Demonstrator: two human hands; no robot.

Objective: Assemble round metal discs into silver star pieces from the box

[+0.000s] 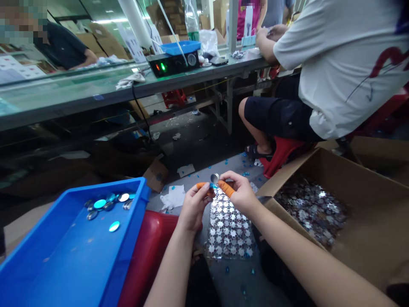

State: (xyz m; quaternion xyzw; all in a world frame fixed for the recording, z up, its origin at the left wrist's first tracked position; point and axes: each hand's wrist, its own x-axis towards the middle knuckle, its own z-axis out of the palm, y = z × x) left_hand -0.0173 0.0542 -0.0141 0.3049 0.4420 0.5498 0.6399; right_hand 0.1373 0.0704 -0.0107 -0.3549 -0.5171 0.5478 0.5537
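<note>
- Pinching a round metal disc [214,178] — the left hand [193,207] and right hand [240,194] both hold it narrow, in orange finger cots [226,188].
- Shiny discs [100,204] lie in a blue tray [64,260].

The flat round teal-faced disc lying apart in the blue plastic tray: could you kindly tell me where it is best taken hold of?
Take the flat round teal-faced disc by its rim, coming from above, with fingertips on opposite edges. It lies flat on the floor of the blue plastic tray, apart from the cluster of discs, so nothing blocks that approach. Its thin shape leaves little edge to pinch.
</note>
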